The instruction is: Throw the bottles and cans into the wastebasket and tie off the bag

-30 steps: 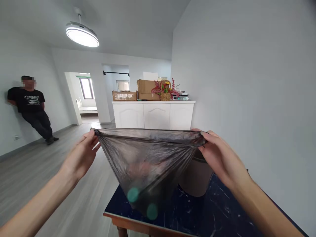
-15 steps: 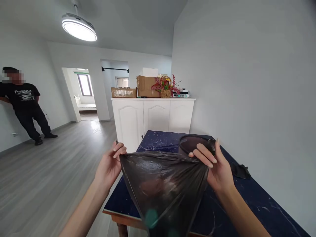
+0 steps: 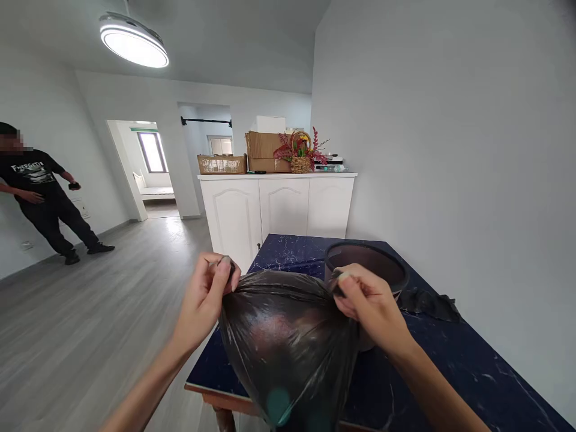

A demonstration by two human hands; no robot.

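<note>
A thin black plastic bag (image 3: 292, 348) hangs between my two hands, its upper edge drawn across and its body bulging. My left hand (image 3: 209, 294) is closed round the bag's left top corner, thumb pressed on the bunched plastic. At the right top corner, my right hand (image 3: 369, 300) pinches a gathered bit of the same bag. Just behind my right hand stands a dark round trash bin (image 3: 396, 270) on the blue marble-patterned table (image 3: 292, 252). The bag hides part of the bin and the table's front edge.
Crumpled black plastic (image 3: 429, 304) lies on the table by the wall, right of the bin. Beyond the table is a white cabinet (image 3: 283, 207) bearing cardboard boxes (image 3: 267, 153) and a flower basket (image 3: 300, 163). A person (image 3: 40, 192) in black leans at the far left wall.
My hands have come closer together and now grip the bag's corners in bunched plastic. The bag has gone from stretched flat to puffed out. The person's arms have moved forward.
</note>
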